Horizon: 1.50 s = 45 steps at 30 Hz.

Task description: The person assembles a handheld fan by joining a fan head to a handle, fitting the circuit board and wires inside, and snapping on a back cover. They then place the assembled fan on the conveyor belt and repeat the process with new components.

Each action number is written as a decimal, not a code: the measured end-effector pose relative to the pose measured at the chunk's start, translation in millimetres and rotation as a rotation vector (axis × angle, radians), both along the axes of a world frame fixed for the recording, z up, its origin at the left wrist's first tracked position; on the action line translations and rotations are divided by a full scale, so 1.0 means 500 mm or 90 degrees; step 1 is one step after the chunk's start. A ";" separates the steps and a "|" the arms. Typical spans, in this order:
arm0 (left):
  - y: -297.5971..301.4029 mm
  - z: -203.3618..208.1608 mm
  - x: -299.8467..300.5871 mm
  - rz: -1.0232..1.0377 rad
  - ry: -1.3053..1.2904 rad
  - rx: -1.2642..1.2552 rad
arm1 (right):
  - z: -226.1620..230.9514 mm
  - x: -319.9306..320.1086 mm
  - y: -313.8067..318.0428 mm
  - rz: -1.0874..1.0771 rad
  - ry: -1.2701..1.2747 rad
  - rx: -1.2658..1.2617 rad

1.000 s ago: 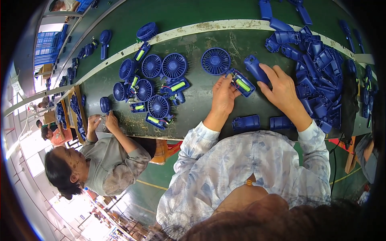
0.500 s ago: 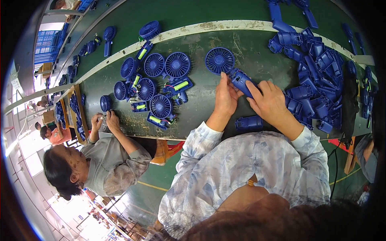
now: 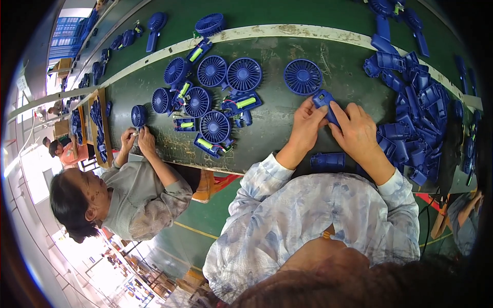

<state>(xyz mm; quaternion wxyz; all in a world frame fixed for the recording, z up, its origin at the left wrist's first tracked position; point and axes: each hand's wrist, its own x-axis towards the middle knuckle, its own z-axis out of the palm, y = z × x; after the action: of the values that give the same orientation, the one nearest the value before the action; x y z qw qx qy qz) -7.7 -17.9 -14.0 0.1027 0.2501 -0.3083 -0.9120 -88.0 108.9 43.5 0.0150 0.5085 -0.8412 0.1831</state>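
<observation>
Both hands, left hand (image 3: 307, 123) and right hand (image 3: 356, 131), close around one blue fan handle (image 3: 325, 104). Loose blue shells (image 3: 411, 108) crowd just right of the right hand; bare green table (image 3: 277, 128) lies left.

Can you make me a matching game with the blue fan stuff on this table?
Things:
1. blue fan
2. pile of blue handle shells
3. group of open fans with green batteries
4. single blue handle shell

Places:
A. at the table's near edge, between the person's forearms
B. right of the right hand
C. held by both hands, left hand included
D. left of the hands, mid-table

Pairs: 1-C, 2-B, 3-D, 4-A
</observation>
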 end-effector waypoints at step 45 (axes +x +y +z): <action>0.002 0.058 0.028 -0.229 0.079 -0.184 | 0.030 -0.126 0.008 0.122 -0.602 -0.061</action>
<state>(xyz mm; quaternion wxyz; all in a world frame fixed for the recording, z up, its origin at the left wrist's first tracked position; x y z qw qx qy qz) 6.1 -16.8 14.8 -0.0080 0.1173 -0.4685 -0.8756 -151.3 112.8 58.3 -0.3625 0.4435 -0.6960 0.4330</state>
